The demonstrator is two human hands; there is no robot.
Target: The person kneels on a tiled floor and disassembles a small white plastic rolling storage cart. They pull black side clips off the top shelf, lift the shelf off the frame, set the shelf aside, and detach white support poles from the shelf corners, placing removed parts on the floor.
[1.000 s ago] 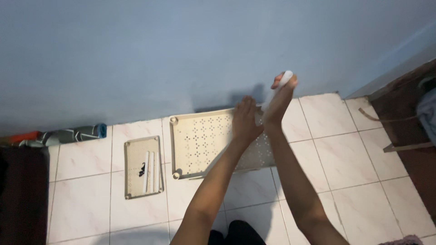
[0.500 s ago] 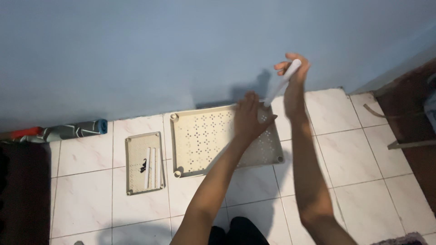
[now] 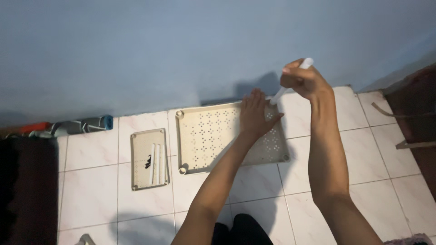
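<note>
A smaller beige tray (image 3: 150, 159) is lying flat on the tiled floor (image 3: 91, 195), carrying two white rods (image 3: 156, 164) side by side and a small black piece (image 3: 148, 161) just beside them. A bundle of coloured cloth (image 3: 68, 127) is resting against the blue wall (image 3: 136, 50). Dark brown furniture (image 3: 415, 118) is showing at the right edge.

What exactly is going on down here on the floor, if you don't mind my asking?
A person is at work on a tiled floor by a blue wall. The left hand lies flat on a beige perforated panel, which has a round socket at each corner. The right hand grips a white tube, tilted, its lower end at the panel's far right corner. Beside it lies a smaller tray with a few white rods.
</note>
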